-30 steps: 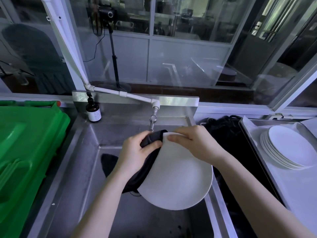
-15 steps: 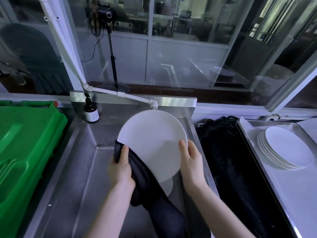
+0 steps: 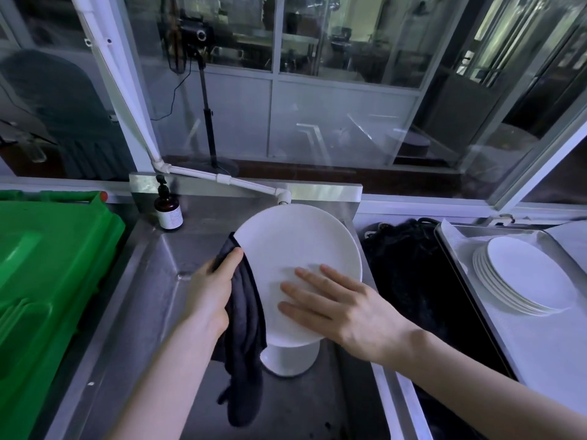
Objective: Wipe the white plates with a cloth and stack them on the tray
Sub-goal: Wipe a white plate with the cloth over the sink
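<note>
Green plastic bin fills the far left, beside the steel sink. A brown pump bottle stands upright on the sink's back left corner, and a white pipe tap slants in above the basin.

Over the basin the left hand grips a dark cloth. Its thumb presses the cloth against the left rim of a white plate, and the rest of the cloth hangs loose below the hand. The plate is held tilted up, its face toward the camera. The right hand lies flat on the lower part of that face, fingers straight and spread, curled round nothing. Just below the plate's lower edge, a second white dish sits in the sink, partly hidden.

Right of the sink lies a heap of black fabric. Further right, a metal tray on the worktop carries a stack of white plates, well apart from both hands.
</note>
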Available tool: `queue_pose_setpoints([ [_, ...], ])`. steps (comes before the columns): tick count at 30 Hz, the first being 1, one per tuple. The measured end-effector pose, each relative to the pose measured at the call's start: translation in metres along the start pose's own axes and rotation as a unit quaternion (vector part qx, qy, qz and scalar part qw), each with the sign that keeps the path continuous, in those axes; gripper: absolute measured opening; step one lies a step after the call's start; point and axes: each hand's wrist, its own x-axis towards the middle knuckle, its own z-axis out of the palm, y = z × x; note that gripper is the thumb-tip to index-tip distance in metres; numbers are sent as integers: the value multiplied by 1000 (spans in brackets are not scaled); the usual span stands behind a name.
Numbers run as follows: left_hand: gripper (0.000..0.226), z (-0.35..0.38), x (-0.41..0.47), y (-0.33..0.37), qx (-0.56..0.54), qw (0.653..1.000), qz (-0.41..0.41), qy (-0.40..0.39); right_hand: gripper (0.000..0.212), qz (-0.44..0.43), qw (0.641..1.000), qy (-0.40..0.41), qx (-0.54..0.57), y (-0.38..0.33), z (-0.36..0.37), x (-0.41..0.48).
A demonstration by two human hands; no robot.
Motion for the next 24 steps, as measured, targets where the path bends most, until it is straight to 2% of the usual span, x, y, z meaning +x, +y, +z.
queue_pose_setpoints([
  [3,23,-5,1,8,-45,998,-37,3,43,35,999,0,25,-8,-2,3],
  [5,26,-7,0,12,-100,992,-71,-14,44,92,992,-3,89,-14,-5,8],
  [7,26,0,-4,13,-159,984,-75,-19,40,180,957,-7,228,-18,-8,15],
  [8,26,7,-8,12,-171,984,-57,-11,36,239,919,1,314,-20,-10,19],
  [10,30,23,-20,1,-133,991,14,-7,19,337,829,62,442,-23,-12,29],
  [11,32,31,-28,-5,-105,993,54,-23,24,374,796,97,465,-24,-13,35],
  [13,41,40,-42,-14,-52,985,141,-88,32,421,745,135,500,-29,-13,42],
  [16,51,44,-40,-22,63,944,294,-137,40,481,676,182,527,-28,-14,49],
  [19,51,46,-42,-30,160,875,427,-161,49,513,626,234,539,-17,-17,56],
  [22,49,48,-45,-30,215,805,520,-186,53,535,575,243,569,-8,-16,60],
  [24,49,49,-36,-21,235,792,534,-183,57,540,565,244,574,-10,-15,61],
])
